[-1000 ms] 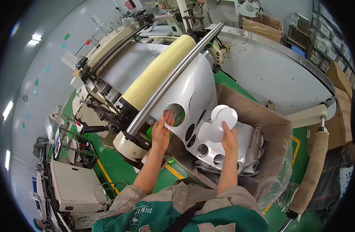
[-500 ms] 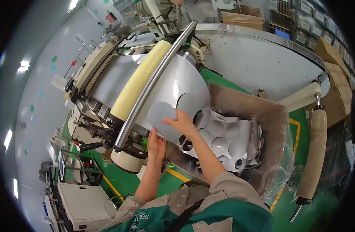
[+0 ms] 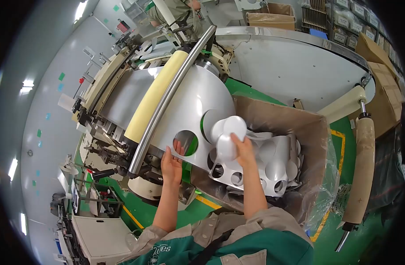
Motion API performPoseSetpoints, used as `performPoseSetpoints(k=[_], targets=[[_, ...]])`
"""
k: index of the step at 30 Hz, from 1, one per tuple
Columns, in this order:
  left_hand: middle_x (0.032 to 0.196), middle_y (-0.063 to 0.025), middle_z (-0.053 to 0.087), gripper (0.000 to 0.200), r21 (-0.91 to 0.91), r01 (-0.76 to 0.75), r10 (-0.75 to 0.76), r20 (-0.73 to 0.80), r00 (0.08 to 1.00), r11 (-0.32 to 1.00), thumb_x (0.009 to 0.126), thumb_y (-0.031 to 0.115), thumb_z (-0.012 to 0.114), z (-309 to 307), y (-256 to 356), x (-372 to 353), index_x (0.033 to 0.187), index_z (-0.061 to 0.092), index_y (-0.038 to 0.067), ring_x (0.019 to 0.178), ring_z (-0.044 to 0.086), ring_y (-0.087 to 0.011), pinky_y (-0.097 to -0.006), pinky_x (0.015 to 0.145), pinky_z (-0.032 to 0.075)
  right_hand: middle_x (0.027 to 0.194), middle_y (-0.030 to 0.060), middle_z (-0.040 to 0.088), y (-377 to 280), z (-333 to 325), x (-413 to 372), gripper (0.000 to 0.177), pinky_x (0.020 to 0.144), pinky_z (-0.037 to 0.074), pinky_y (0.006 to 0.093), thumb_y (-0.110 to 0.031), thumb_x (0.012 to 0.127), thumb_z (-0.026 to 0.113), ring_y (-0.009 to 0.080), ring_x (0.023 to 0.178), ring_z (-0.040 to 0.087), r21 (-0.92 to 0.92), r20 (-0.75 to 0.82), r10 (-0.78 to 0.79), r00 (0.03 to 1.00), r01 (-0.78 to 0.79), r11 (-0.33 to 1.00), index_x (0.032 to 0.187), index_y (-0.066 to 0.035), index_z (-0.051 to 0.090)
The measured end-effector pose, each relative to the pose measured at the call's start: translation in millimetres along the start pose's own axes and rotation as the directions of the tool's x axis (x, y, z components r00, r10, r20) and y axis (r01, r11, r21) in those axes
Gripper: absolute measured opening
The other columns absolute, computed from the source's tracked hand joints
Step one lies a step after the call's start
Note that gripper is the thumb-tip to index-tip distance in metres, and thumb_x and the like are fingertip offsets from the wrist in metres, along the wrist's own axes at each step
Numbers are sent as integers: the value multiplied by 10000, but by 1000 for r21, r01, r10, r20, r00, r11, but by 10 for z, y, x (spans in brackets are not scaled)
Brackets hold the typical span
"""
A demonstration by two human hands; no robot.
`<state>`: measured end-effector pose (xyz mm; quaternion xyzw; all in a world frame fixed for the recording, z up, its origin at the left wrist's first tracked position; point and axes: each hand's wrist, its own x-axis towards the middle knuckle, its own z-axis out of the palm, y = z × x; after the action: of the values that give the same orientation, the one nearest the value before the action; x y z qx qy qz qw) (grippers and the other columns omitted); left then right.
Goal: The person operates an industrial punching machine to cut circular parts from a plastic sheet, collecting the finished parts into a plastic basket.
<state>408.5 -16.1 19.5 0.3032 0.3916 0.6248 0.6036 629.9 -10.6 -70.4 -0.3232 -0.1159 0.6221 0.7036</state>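
Note:
A wide silver-grey sheet (image 3: pixel 189 97) hangs in a curve from the machine's rollers, with round cut-outs in it. My left hand (image 3: pixel 171 167) is open at the sheet's lower edge. Its fingers reach behind the sheet and show through a round hole (image 3: pixel 191 145). Pale round discs (image 3: pixel 236 127), fanned out and overlapping, are in the grip of my right hand (image 3: pixel 245 152). They are in front of the sheet's right edge, above the box. Just left of them, one disc (image 3: pixel 208 125) sits partly loose in its cut-out, green floor showing beside it.
A plastic-lined cardboard box (image 3: pixel 315 150) holds crumpled, punched sheet scrap (image 3: pixel 277 165). A yellow roller (image 3: pixel 156 95) and a metal bar (image 3: pixel 171 99) cross above the sheet. On the right hangs a wrapped roll (image 3: pixel 359 172). Another person (image 3: pixel 180 13) is behind the machine.
A disc has come out of the sheet's lower part, leaving an open hole. My right hand has moved right with discs fanned in it. My left fingers now show through the hole.

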Motion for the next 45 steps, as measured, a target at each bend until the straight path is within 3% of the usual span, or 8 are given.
performPoseSetpoints(k=[4,12,17,26,33,37,40,45], targets=[[1182,-95,503,365,-13,-5,5,36,999,1000,934,248,417,28,41,88,1185,423,-18,1097,491,-206,-339,928,403,1023,108,583,-153,-71,-5,413,788,477,320,-157,778,668,188,895,581,124,-30,-80,996,83,989,1101,33,493],[1155,-78,527,315,-14,-7,8,54,999,1000,924,222,448,91,-285,-80,1167,459,22,1050,517,-199,-342,905,424,936,63,600,102,895,114,384,731,452,261,-194,762,684,119,825,550,-521,400,43,915,189,833,1037,40,555],[1105,-70,554,325,11,32,-32,18,999,999,923,233,452,-6,-301,-97,1173,463,24,1032,526,-174,-322,886,432,862,85,584,409,772,295,377,675,444,262,-233,742,695,132,772,540,-509,428,105,897,143,849,906,70,541],[1127,-78,554,298,-25,-48,47,-36,998,999,917,213,467,15,-61,-16,1140,482,16,1030,530,-161,-296,864,434,1134,118,521,1,-131,68,455,868,448,412,-159,837,602,247,1016,534,395,52,54,997,-70,916,1208,12,400],[1078,-53,569,258,-32,-37,37,-16,999,999,909,199,484,48,-50,57,1103,500,30,1000,543,-171,-308,874,434,923,94,598,-154,355,-92,388,760,466,312,-203,780,665,184,842,573,-139,175,-112,978,137,981,1059,33,536],[1123,-59,555,270,-54,45,-45,3,999,998,919,183,457,28,-247,-50,1140,482,31,1031,535,-170,-319,889,435,760,95,590,-238,932,-152,427,676,456,270,-258,706,712,163,713,556,-623,350,-17,937,246,742,941,74,580],[1102,-56,568,263,-36,82,-81,22,996,996,921,198,453,-25,-260,-84,1125,493,37,1004,548,-159,-312,870,443,775,103,590,-9,996,13,421,652,462,280,-256,710,707,171,714,564,-714,445,48,894,322,622,932,76,575],[1119,-93,564,299,-11,106,-104,104,989,994,917,196,465,-62,-258,-47,1151,479,12,1005,552,-176,-315,868,446,923,111,599,73,728,-67,491,761,449,279,-244,724,712,161,862,562,-283,327,124,937,-28,959,1034,93,532]])
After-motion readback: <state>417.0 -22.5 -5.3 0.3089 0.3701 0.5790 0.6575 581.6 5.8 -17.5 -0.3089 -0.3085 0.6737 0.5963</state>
